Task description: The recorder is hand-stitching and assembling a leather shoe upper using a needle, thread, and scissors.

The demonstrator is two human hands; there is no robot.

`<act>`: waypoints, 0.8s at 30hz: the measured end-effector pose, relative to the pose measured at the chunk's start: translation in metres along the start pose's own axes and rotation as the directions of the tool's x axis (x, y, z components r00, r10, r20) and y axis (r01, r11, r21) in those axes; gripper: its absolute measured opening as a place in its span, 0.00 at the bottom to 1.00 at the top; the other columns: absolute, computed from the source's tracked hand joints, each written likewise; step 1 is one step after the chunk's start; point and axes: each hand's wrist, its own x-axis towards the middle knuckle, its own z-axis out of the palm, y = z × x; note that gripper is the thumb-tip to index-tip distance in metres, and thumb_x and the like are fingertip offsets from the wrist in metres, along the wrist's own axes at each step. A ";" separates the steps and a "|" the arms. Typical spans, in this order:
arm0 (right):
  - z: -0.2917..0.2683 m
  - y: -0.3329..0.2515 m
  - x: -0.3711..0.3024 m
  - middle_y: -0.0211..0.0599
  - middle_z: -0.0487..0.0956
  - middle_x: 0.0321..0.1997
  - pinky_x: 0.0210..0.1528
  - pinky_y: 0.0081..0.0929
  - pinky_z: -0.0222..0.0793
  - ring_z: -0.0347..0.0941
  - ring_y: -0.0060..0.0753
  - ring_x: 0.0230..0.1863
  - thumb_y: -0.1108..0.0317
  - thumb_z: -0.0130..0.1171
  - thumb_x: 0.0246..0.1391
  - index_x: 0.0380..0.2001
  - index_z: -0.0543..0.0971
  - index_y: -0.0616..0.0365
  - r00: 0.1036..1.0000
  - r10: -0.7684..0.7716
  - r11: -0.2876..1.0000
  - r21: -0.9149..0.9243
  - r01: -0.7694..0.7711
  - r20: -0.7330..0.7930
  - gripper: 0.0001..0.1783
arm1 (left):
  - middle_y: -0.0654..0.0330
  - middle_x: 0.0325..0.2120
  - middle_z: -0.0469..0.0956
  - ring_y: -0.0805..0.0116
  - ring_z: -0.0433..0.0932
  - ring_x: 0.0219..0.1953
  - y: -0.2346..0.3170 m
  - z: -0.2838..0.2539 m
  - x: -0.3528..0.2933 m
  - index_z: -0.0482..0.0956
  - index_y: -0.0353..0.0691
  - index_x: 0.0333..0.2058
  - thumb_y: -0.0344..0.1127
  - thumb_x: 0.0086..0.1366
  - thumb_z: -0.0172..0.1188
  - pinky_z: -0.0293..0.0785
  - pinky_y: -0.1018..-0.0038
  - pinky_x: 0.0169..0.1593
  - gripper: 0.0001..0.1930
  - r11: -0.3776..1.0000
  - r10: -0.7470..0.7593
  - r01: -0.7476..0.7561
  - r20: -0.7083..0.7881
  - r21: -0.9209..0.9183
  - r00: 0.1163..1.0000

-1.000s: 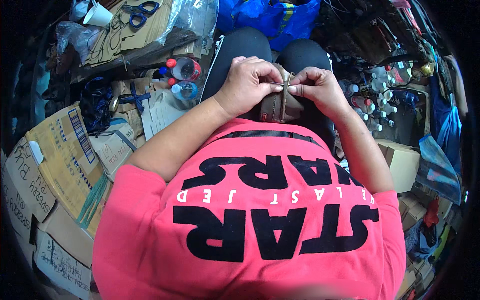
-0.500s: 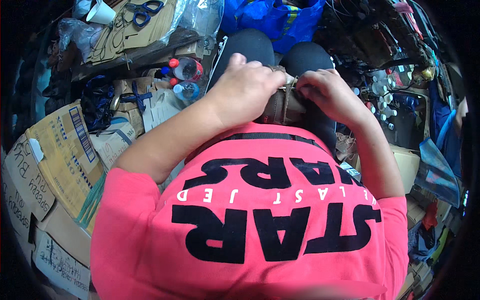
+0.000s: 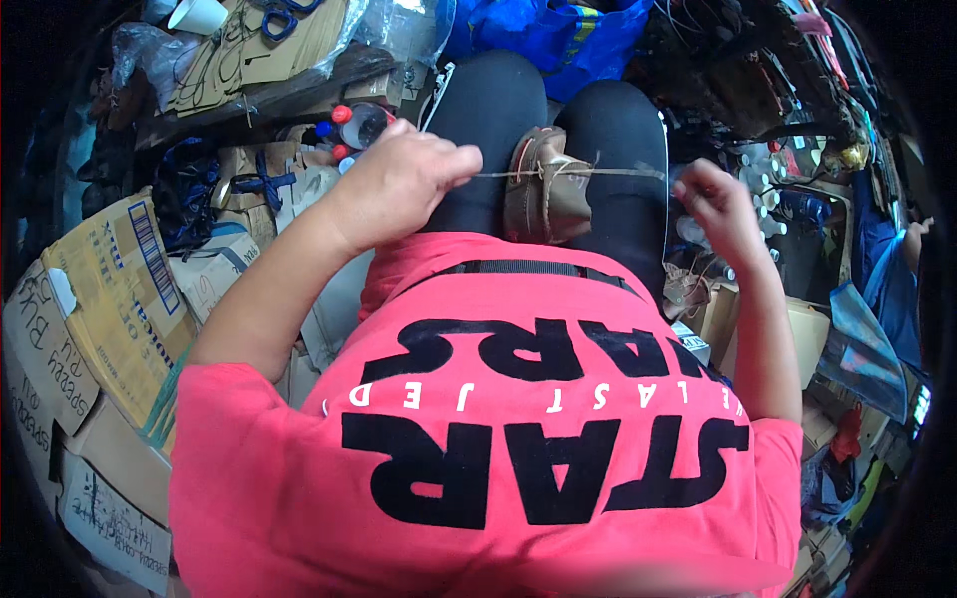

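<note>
Between my thighs sits a brown leather shoe (image 3: pixel 558 211), its stitched edge turned to the left. A thin, pale-brown lace (image 3: pixel 623 172) crosses its top and stretches taut to both sides. My left hand (image 3: pixel 411 179) is closed in a pinch on one end of the lace, over my left thigh. Out past my right thigh, my right hand (image 3: pixel 720 204) pinches the other end with bent fingers. Neither hand touches the shoe itself.
Cardboard boxes (image 3: pixel 110 309) are stacked at the left. Scissors (image 3: pixel 279 22) and a white cup (image 3: pixel 197 16) lie at the upper left, near red-capped bottles (image 3: pixel 357 125). A blue bag (image 3: pixel 543 45) stands beyond my knees. Several small bottles (image 3: pixel 766 199) are at the right.
My hands have moved apart, left and right, from close together over the shoe. The lace is now drawn out straight between them, and the shoe shows more fully.
</note>
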 end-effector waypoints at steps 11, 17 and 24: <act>0.022 -0.052 0.031 0.32 0.77 0.37 0.46 0.26 0.69 0.74 0.26 0.38 0.60 0.49 0.63 0.33 0.73 0.55 0.930 -0.362 -0.097 0.995 0.032 -0.065 0.11 | 0.62 0.25 0.75 0.70 0.77 0.32 0.040 0.027 0.069 0.71 0.39 0.34 0.39 0.68 0.50 0.73 0.76 0.41 0.09 -0.091 -0.148 -0.140 -0.126 -0.986 0.981; 0.025 -0.064 0.017 0.31 0.77 0.28 0.35 0.24 0.66 0.72 0.28 0.31 0.68 0.60 0.50 0.34 0.81 0.57 0.943 -0.325 0.937 0.115 0.331 -0.066 0.08 | 0.61 0.23 0.74 0.73 0.72 0.24 0.025 0.040 0.069 0.70 0.43 0.31 0.41 0.68 0.50 0.71 0.79 0.30 0.10 -0.268 -0.136 -0.123 -0.088 -0.956 0.987; 0.036 -0.063 0.022 0.33 0.76 0.25 0.42 0.34 0.62 0.73 0.36 0.32 0.64 0.62 0.43 0.31 0.82 0.49 0.823 -0.567 0.688 -0.533 0.493 0.030 0.08 | 0.62 0.23 0.73 0.74 0.72 0.23 0.028 0.042 0.071 0.69 0.43 0.32 0.41 0.68 0.50 0.71 0.81 0.28 0.10 -0.220 -0.159 -0.111 -0.077 -0.969 0.984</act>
